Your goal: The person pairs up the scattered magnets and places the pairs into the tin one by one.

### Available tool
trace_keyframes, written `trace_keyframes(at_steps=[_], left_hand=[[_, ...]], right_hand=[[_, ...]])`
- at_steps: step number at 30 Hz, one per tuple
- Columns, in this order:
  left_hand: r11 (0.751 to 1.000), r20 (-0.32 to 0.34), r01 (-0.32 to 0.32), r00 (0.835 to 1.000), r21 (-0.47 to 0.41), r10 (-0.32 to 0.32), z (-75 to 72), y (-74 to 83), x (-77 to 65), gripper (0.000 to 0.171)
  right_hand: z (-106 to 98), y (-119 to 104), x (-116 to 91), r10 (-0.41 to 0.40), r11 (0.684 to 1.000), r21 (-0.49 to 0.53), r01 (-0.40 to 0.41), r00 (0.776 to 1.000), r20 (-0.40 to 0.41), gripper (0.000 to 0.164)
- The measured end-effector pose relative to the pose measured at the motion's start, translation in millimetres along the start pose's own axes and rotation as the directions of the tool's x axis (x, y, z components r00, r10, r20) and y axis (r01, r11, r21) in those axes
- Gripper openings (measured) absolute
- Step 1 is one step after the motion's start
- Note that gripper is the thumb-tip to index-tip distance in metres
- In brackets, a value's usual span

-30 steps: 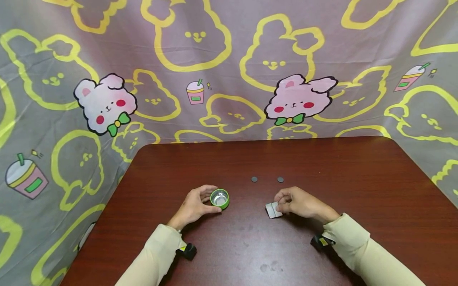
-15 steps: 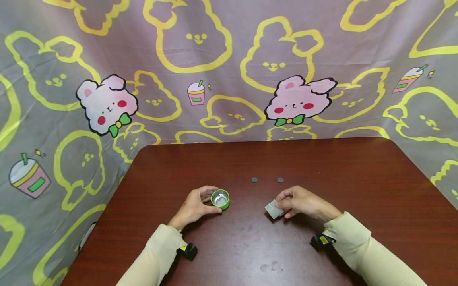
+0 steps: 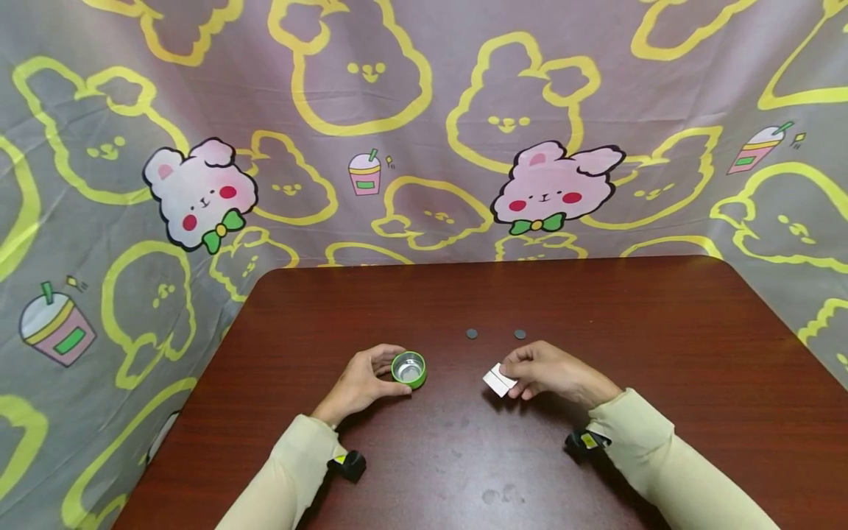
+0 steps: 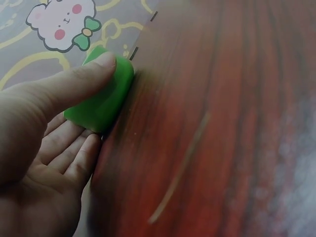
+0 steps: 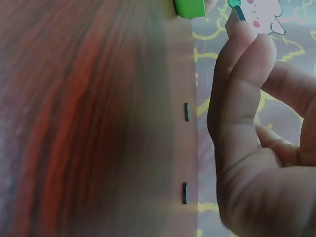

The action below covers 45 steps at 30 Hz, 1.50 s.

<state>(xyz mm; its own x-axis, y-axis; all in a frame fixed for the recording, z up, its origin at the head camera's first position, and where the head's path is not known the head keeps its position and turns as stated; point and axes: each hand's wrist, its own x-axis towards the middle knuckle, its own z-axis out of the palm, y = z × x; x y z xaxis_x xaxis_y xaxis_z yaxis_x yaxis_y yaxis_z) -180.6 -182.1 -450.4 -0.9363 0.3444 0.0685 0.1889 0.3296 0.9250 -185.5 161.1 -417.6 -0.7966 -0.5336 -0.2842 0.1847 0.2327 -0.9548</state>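
My left hand [image 3: 358, 384] holds a small round green cup [image 3: 421, 379] with a silvery inside, standing on the table. In the left wrist view, the thumb lies along one side of the green cup [image 4: 106, 94] and the fingers are behind it. My right hand [image 3: 553, 374] pinches a small flat white rectangular piece [image 3: 497, 380] with a line across it, tilted above the tabletop. In the right wrist view, the fingertips hide most of the rectangular piece [image 5: 233, 19], so only a pale end with a dark edge shows.
Two small dark round discs, a left disc [image 3: 472, 333] and a right disc [image 3: 520, 334], lie apart on the brown table [image 3: 424, 471], beyond the hands. A patterned curtain [image 3: 424, 118] hangs behind the table and at its sides.
My right hand has raised the white rectangular piece off the table, tilted it and shifted a little to the left. The left hand and the green cup have hardly moved.
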Motion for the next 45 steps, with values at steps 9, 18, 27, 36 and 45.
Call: trace_keyframes(at_steps=[9,18,27,36,45], left_hand=[[1.000,0.012,-0.014,1.000,-0.003,0.014,-0.5,-0.6,0.3,0.060],[1.000,0.019,-0.004,1.000,-0.004,0.004,-0.9,0.1,0.5,0.060],[1.000,0.023,-0.013,1.000,0.009,0.013,-1.5,-1.0,0.5,0.060],[1.000,0.022,-0.012,1.000,0.005,0.012,-1.6,-1.4,0.9,0.061],[1.000,0.029,-0.013,0.999,0.003,0.013,-2.5,-0.4,0.3,0.061]], right_hand=[[6.6,-4.1,9.5,-0.030,0.994,0.103,0.028,0.999,0.025,0.025],[12.7,-9.9,17.3,-0.048,0.989,0.143,0.045,0.999,0.023,0.037],[18.9,-13.9,28.0,-0.052,0.981,0.187,0.049,0.999,0.010,0.035],[25.1,-16.3,38.5,-0.045,0.980,0.194,0.043,0.999,0.002,0.033],[36.3,-21.3,47.8,-0.046,0.976,0.212,0.042,0.999,0.014,0.043]])
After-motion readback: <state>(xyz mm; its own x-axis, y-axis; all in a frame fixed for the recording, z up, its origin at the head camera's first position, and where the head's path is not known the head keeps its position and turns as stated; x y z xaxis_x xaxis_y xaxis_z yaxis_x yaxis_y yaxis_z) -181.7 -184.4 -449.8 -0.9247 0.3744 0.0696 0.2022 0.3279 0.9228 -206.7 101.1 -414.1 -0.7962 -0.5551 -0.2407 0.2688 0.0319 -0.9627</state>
